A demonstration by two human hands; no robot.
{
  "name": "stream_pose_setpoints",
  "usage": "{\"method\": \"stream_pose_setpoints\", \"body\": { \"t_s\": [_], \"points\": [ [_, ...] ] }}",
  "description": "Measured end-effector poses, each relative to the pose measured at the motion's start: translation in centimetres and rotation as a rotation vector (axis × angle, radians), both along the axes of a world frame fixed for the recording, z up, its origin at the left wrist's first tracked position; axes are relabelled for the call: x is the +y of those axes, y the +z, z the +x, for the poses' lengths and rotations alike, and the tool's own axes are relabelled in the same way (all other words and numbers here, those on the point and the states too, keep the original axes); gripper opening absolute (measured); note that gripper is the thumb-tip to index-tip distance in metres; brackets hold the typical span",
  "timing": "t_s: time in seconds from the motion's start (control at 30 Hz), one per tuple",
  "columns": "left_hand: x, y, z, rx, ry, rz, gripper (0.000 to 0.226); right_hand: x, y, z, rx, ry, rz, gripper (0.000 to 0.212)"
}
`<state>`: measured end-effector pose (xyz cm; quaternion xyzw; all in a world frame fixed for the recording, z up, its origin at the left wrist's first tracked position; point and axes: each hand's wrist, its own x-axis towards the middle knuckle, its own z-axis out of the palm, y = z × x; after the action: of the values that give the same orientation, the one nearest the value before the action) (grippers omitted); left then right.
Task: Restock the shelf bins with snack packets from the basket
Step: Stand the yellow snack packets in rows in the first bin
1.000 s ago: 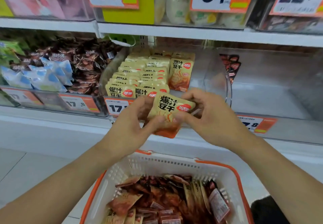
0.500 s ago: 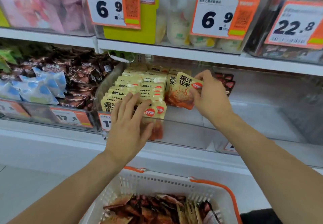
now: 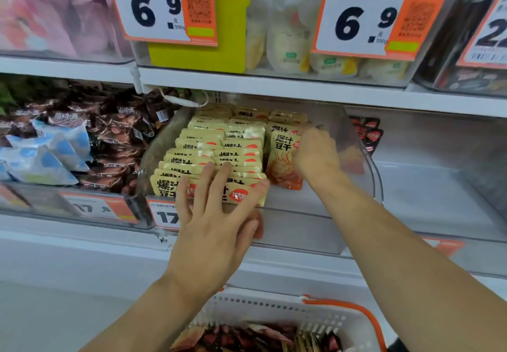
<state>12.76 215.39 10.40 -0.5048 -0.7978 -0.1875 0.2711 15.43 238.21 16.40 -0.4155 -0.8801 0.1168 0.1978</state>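
Left hand: left hand (image 3: 216,214) reaches up from the lower left, palm down, fingers (image 3: 201,184) spread flat over the front-row packets (image 3: 170,187). It presses on them and grasps nothing; the thumb lies against the bin's clear front wall.
Right hand: right hand (image 3: 315,157) reaches in from the right and is blurred. Its fingers are closed around the upper right edge of the held packet (image 3: 282,159), which stands upright in the right part of the bin, just ahead of the packets behind it.
Packets: flat, glossy foil pouches, pale yellow above and orange-red below, with black printed characters and a red oval mark. They stand on edge in tight rows.
Centre bin: clear bin (image 3: 367,159) of hard transparent plastic with rounded corners. The left and middle rows are full from front to back. The right row is only part filled, with bare floor at its front.
Left bin: left bin (image 3: 35,200) is clear too; it holds dark brown wrappers (image 3: 115,132) and crinkled blue-and-white bags (image 3: 52,151), heaped loosely.
Basket: basket (image 3: 274,307) sits at the bottom edge. It is white slotted plastic with an orange handle (image 3: 354,307) and holds red-brown packets (image 3: 241,338) in a jumble.
Price tags: orange-and-white price tags (image 3: 162,6) hang from the upper shelf.
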Motion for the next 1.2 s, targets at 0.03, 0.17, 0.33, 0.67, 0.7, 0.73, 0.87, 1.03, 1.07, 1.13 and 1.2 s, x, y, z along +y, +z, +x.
{"method": "stream_pose_setpoints", "body": {
  "t_s": [0.03,0.17,0.33,0.67,0.7,0.73,0.87,1.03,1.07,1.13,1.2],
  "points": [
    [0.1,0.2,0.3,0.017,0.000,-0.023,0.056,0.1,0.1,-0.1,0.006,-0.016,-0.001,0.043],
    [1.0,0.8,1.1,0.042,-0.005,-0.177,0.048,-0.1,0.1,-0.4,0.031,-0.017,-0.012,0.047],
    [0.8,1.1,1.2,0.001,0.012,-0.225,0.042,0.2,0.3,-0.9,0.018,-0.014,-0.019,0.047],
    [0.7,1.6,0.5,-0.015,0.024,-0.202,0.047,0.9,-0.8,-1.8,0.052,-0.014,-0.057,0.059],
    [0.8,1.5,0.5,-0.008,0.024,-0.209,0.050,0.8,-0.9,-1.7,0.066,-0.004,-0.058,0.059],
    [0.9,1.4,0.6,0.002,0.020,-0.221,0.051,0.8,-1.0,-1.6,0.081,0.005,-0.061,0.059],
    [1.2,1.4,0.7,0.017,0.013,-0.236,0.043,0.7,-1.0,-1.4,0.109,0.012,-0.085,0.064],
    [1.1,1.4,0.4,0.026,0.014,-0.240,0.042,0.2,-0.5,-0.8,0.115,0.023,-0.123,0.074],
    [1.1,1.4,0.3,0.026,0.010,-0.237,0.042,0.1,-0.3,-0.5,0.121,0.021,-0.125,0.072],
    [1.1,1.5,0.3,0.027,0.004,-0.237,0.042,-0.6,0.3,0.5,0.137,0.042,-0.088,0.065],
    [1.0,1.5,0.3,0.024,-0.006,-0.235,0.043,-2.0,0.8,2.1,0.164,0.126,-0.014,0.054]
  ]
}}
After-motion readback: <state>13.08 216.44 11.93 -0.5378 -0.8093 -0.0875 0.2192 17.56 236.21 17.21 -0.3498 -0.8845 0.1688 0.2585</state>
